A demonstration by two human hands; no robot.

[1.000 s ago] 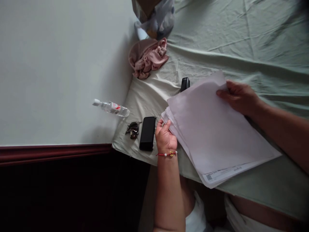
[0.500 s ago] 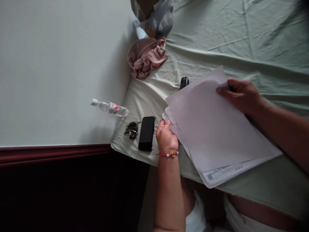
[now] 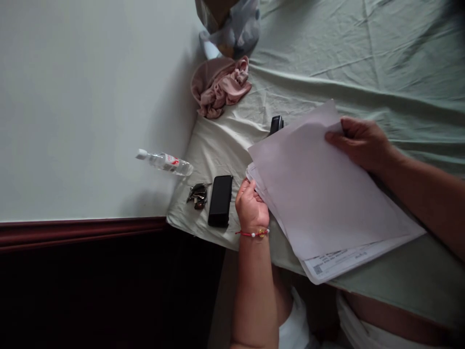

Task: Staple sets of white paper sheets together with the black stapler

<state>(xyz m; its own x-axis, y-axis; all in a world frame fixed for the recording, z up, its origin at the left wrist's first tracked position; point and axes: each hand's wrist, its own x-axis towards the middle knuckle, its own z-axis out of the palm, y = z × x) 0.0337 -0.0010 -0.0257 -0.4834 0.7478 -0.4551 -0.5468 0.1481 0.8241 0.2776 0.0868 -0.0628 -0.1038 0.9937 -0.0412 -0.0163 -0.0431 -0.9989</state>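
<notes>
Between my hands lies a stack of paper sheets, tilted over the table's near edge. Its top sheet shows a plain side, while printed text and a square code peek out along the lower edge. My left hand, with a red beaded bracelet at the wrist, pinches the left edge of the lower sheets. On the far right edge, my right hand grips the top sheet with the thumb above; its other fingers are partly hidden beneath. Just past the paper's upper edge, a black stapler-like object is partly covered.
A black phone and a bunch of keys rest left of my left hand. Beyond them are a clear water bottle, a crumpled pink cloth and a plastic bag by the wall. Green cloth covers the table.
Almost nothing differs. The left fingers have shifted very slightly at the sheets' edge, and both hands keep their hold on the paper.
</notes>
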